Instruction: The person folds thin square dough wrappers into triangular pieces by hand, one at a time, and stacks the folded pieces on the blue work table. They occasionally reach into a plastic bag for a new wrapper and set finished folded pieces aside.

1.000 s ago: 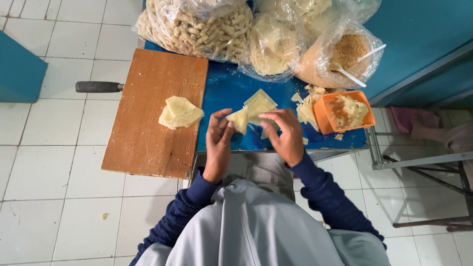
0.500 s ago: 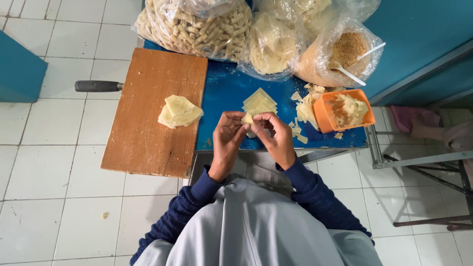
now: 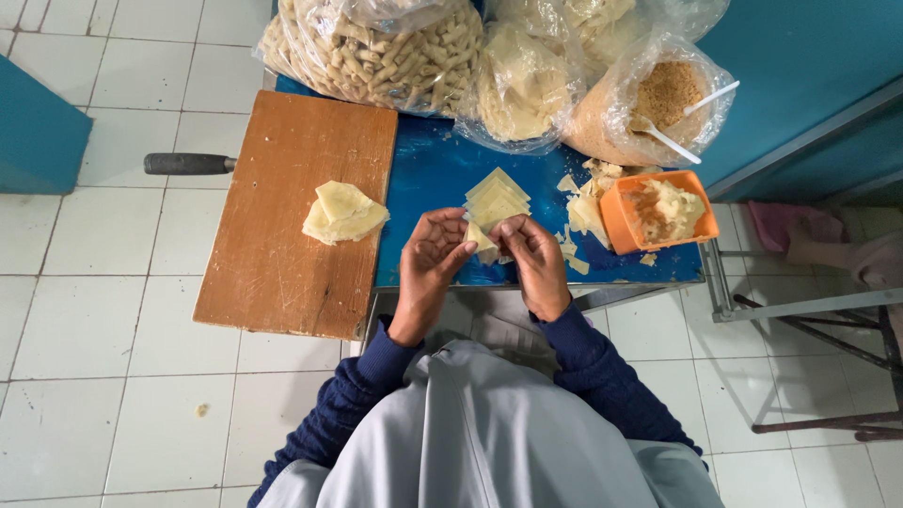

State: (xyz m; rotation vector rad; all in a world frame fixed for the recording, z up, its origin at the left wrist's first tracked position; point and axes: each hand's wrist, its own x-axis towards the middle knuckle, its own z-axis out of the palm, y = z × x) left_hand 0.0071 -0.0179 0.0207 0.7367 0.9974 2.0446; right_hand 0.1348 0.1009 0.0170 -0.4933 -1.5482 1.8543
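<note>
My left hand (image 3: 428, 263) and my right hand (image 3: 532, 261) meet over the front edge of a blue table (image 3: 428, 179), both pinching one small pale-yellow dough wrapper (image 3: 481, 239) between the fingertips. Just beyond my fingers lies a small stack of square wrappers (image 3: 496, 198). To the right stands an orange tub (image 3: 616, 218) of pale filling. A pile of folded wrappers (image 3: 342, 212) rests on a wooden cutting board (image 3: 292, 273) to the left.
Clear bags of finished rolls (image 3: 376, 56), wrappers (image 3: 517, 89) and crumbs with white spoons (image 3: 658, 103) line the table's far edge. Wrapper scraps (image 3: 583, 212) lie beside the tub. A black handle (image 3: 186, 164) sticks out left of the board. A metal frame (image 3: 809, 310) stands at right on white floor tiles.
My hands have come closer together at the table's front edge. The wrapper that was spread out between them is now folded small and pinched in my fingertips.
</note>
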